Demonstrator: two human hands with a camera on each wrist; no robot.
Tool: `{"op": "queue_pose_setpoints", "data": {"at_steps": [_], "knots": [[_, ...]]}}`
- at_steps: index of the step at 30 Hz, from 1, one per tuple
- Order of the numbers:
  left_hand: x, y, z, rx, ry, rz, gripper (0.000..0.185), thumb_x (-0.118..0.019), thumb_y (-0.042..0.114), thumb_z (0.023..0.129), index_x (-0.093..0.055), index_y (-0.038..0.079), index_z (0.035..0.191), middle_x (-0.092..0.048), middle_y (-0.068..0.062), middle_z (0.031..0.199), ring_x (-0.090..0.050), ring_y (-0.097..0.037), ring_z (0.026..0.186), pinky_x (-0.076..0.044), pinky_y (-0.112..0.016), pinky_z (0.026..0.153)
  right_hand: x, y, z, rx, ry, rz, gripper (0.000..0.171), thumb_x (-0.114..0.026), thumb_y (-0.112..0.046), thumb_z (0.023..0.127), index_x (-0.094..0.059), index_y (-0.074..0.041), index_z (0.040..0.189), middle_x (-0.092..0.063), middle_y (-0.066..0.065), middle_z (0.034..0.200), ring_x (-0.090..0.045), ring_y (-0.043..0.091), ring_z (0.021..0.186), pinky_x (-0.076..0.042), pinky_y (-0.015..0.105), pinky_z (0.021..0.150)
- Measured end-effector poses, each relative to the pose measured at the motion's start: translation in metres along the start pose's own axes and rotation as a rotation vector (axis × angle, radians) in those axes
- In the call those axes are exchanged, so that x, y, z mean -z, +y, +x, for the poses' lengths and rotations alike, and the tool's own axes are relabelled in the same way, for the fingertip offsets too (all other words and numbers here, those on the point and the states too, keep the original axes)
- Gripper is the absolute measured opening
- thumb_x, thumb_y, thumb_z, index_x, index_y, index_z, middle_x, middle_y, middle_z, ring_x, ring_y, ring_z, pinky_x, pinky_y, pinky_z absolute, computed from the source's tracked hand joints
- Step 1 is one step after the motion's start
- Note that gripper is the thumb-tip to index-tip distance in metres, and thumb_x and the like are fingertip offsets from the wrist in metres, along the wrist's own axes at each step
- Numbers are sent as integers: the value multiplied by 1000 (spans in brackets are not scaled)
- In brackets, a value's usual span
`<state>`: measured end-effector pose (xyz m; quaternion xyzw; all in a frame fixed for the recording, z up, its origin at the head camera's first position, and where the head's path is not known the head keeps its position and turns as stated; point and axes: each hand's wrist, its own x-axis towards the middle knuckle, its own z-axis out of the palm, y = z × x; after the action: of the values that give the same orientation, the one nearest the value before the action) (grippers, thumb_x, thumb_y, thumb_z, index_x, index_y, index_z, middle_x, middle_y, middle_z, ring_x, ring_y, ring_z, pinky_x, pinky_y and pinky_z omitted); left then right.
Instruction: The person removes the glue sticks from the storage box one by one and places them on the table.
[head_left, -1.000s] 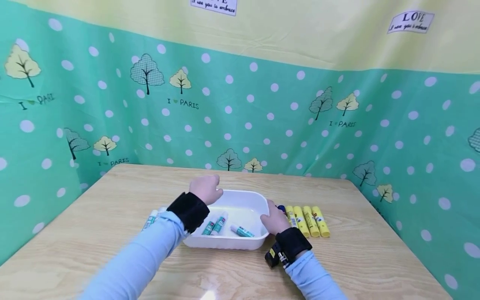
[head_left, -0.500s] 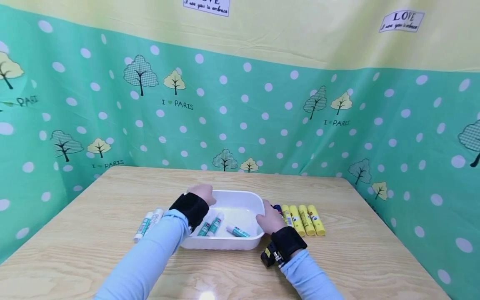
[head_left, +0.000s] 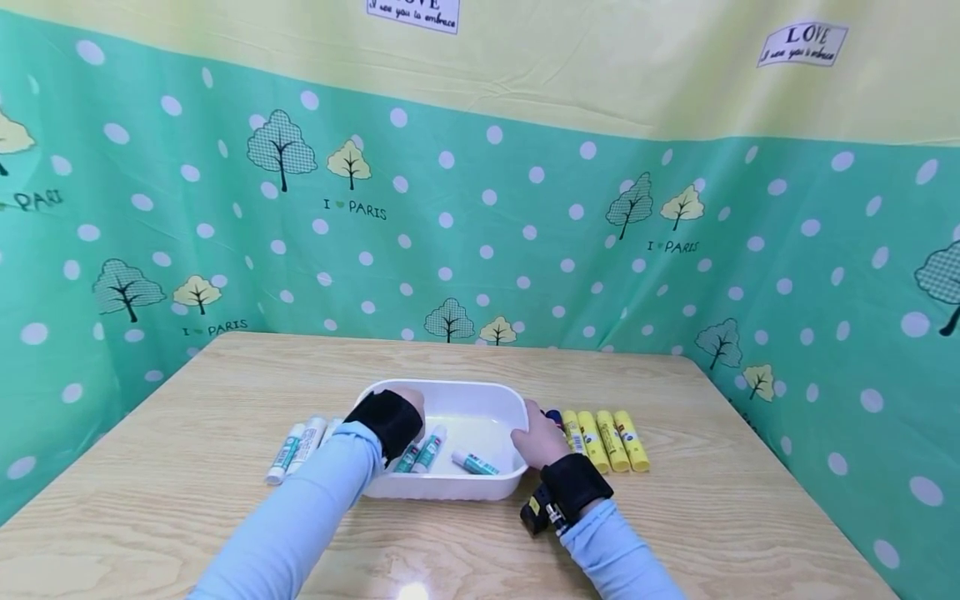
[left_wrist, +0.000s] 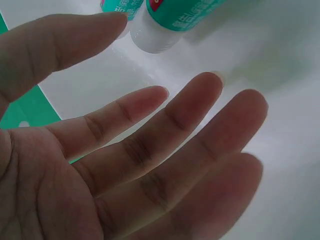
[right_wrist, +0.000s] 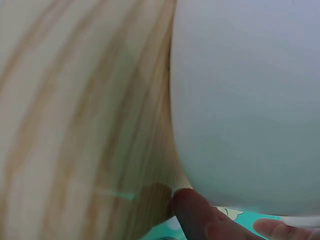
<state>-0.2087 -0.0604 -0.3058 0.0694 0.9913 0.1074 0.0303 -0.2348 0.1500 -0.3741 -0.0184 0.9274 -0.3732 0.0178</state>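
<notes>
A white plastic box stands on the table, with several teal-and-white glue sticks lying inside. My left hand is down in the box's left part, its back toward the head camera. In the left wrist view the fingers are spread and slightly bent, holding nothing, with the thumb apart from them. Two glue sticks lie just beyond the thumb tip. My right hand grips the box's right rim, thumb on the inner side and fingers outside. The right wrist view shows fingertips against the outer wall.
Left of the box, several teal-and-white glue sticks lie in a row, partly behind the left sleeve. To the right is a row of yellow glue sticks, with a dark blue-capped one beside the right hand. A patterned curtain surrounds the wooden table.
My left hand has come down from above the box's far-left rim into the box. The right hand has kept its grip on the rim. The head view has shifted slightly.
</notes>
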Motion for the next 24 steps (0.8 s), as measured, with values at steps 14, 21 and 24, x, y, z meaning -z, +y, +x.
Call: {"op": "queue_pose_setpoints", "data": {"at_steps": [14,21,24], "knots": [[-6,2,0,-1,-56,87,13,-66,12,54,-52,14,54,-51,3,58,-46,-14,56,-37,-26,58,-1,1,3,-28,8,1,52,-46,-10,83,-29,-8,132,-44,15,126,-49,26,107,-44,42,81],[-11,-2,0,-64,1,117,12,-58,7,57,-47,14,53,-46,2,54,-43,-15,52,-35,-28,52,-1,1,3,-18,10,0,52,-45,-10,83,-29,-8,132,-43,16,127,-48,27,109,-43,43,83],[-14,-5,-1,-107,49,130,11,-53,7,61,-46,13,55,-44,1,54,-42,-15,52,-36,-30,54,-1,2,3,-10,8,-7,52,-45,-9,83,-29,-7,131,-43,17,126,-48,28,109,-43,43,82]]}}
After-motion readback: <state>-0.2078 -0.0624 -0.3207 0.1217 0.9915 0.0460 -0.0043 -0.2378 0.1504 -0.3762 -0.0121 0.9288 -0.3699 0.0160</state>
